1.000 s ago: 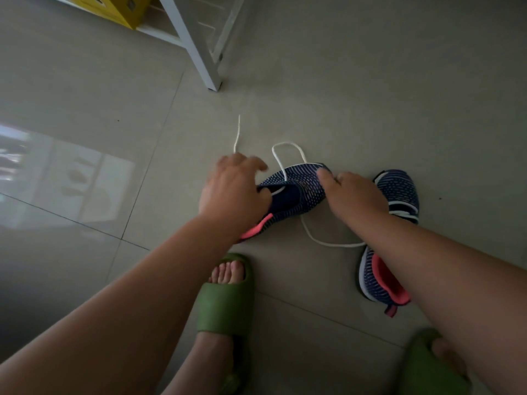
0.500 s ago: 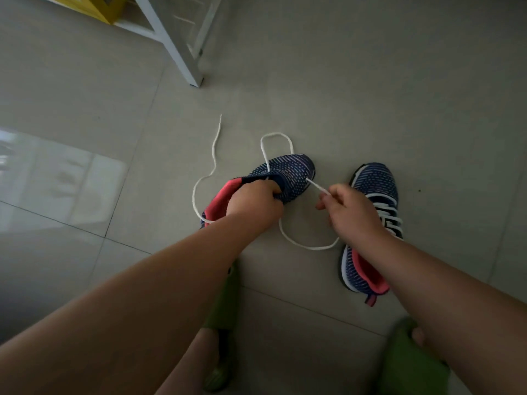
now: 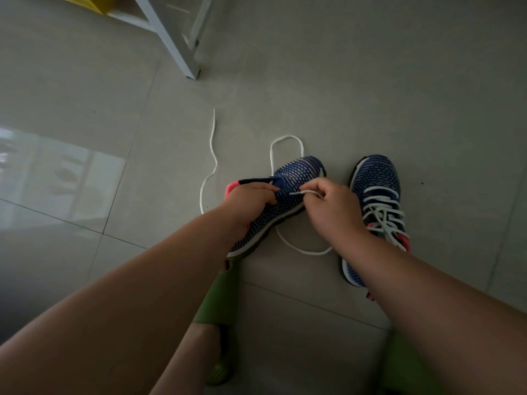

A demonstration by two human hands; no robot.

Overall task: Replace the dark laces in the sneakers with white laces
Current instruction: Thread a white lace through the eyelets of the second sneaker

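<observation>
Two navy knit sneakers with pink lining lie on the tiled floor. The left sneaker (image 3: 296, 178) lies tilted on its side, and my left hand (image 3: 251, 201) grips it at the collar and tongue. My right hand (image 3: 333, 206) pinches the tip of a white lace (image 3: 211, 155) just beside this shoe's upper. That lace loops past the toe, trails away to the left and curves under my right wrist. The right sneaker (image 3: 376, 183) stands flat beside it, threaded with white laces, its heel hidden by my right forearm.
A white metal frame leg (image 3: 182, 55) stands on the floor at the back, with a yellow box (image 3: 91, 1) behind it. Green slippers (image 3: 225, 297) are on my feet just below the shoes. Grey tiles stretch all around.
My right hand has moved left with the lace tip, up against the left sneaker's upper. My left hand still holds that shoe, now tipped further onto its side.
</observation>
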